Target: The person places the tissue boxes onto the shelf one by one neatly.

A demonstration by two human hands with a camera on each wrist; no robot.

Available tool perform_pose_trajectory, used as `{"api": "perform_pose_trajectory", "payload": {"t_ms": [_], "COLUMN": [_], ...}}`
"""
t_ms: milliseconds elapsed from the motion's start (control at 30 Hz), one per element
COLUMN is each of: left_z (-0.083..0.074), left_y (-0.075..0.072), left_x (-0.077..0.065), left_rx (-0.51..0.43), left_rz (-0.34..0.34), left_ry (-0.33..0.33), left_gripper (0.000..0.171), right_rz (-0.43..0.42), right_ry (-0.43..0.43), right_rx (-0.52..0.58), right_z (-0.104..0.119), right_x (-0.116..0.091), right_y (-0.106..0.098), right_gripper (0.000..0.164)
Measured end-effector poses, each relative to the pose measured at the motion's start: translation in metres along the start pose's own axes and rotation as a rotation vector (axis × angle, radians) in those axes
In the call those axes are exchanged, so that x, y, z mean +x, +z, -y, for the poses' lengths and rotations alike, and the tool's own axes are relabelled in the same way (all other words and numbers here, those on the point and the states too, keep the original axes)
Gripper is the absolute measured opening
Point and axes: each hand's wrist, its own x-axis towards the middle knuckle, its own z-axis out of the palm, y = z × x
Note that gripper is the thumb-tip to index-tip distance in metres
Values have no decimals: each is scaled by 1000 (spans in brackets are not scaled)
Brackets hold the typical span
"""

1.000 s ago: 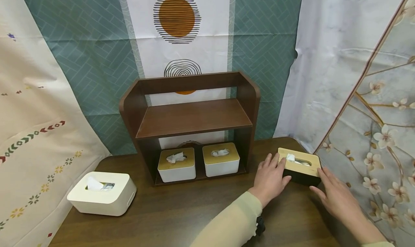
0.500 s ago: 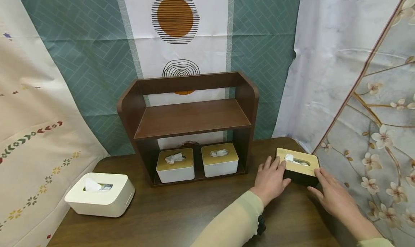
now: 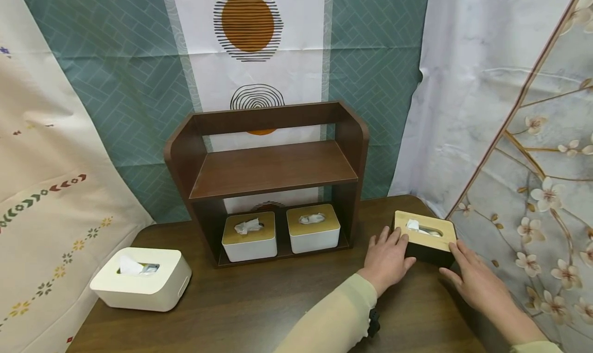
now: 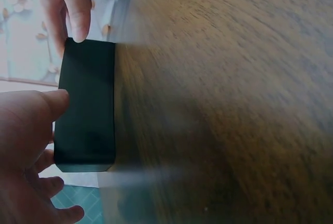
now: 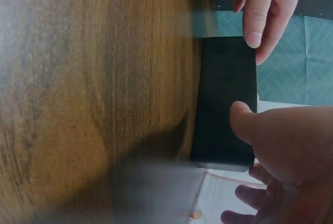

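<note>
A tissue box (image 3: pixel 426 241) with a pale wood lid and dark body sits on the table at the right, tissue showing in its oval slot. My left hand (image 3: pixel 386 258) lies at its left end, fingers lightly extended along the lid's edge. At the opposite end my right hand (image 3: pixel 482 281) touches the lid's corner with straight fingertips. In the left wrist view the left thumb (image 4: pixel 60 102) lies at the dark front face (image 4: pixel 88 104), other fingers spread past the box. The right thumb (image 5: pixel 242 117) likewise meets that face in the right wrist view.
A dark brown two-level shelf (image 3: pixel 273 170) stands at the back. Two white tissue boxes with wood lids, one left (image 3: pixel 250 247) and one right (image 3: pixel 315 240), sit in its lower level. A cream tissue box (image 3: pixel 143 286) is at the table's left. Curtains hang behind and beside.
The head view shifts slightly, so the scene slides a little to the left. Both hands stay at the ends of the tissue box, which keeps its place on the table.
</note>
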Motion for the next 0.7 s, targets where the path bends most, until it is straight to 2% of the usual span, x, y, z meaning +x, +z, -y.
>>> {"api": "perform_pose_trajectory", "payload": {"t_ms": [433, 700], "left_z": [2, 3], "left_y": [1, 2], "left_x": [-7, -15], "left_rx": [-10, 4], "left_rz": [24, 11], "left_ry": [-8, 3], "left_gripper": [66, 67], "right_rz": [37, 35], "right_ry": [3, -17], "right_rx": [3, -4], "right_z": [1, 3], "right_x": [-1, -6], "right_y": [-2, 0], "right_gripper": [82, 83]}}
